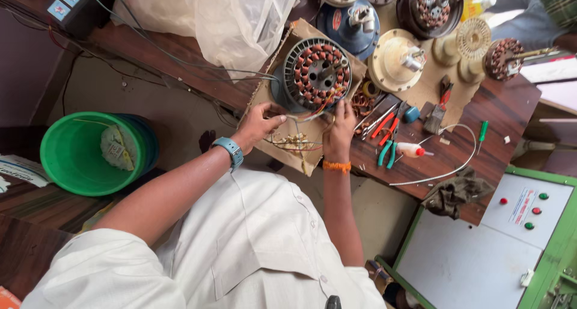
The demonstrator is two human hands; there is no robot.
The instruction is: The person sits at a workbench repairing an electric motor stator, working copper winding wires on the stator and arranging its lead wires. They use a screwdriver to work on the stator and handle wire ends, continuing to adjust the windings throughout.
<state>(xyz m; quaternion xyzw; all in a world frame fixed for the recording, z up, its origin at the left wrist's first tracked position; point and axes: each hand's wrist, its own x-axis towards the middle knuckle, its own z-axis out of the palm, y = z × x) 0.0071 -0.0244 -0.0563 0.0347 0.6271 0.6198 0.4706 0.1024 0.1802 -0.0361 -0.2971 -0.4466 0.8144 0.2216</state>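
A round fan motor stator [317, 73] with copper-wound coils lies on a piece of brown cardboard [299, 159] on the wooden bench. My left hand [257, 124], with a blue watch on its wrist, pinches thin wires at the stator's lower left edge. My right hand [340, 127], an orange thread around its wrist, grips the wires coming off the stator's lower right edge. Between both hands lies a loose tangle of wire and small scraps [293, 142].
Pliers and cutters [386, 128], a small glue bottle [410, 149], a white cable [455, 168] and a dark rag [455, 193] lie right of the cardboard. More motor parts [396, 59] crowd the bench's far side. A green bucket [83, 155] stands left; a green-framed control box [490, 243] stands right.
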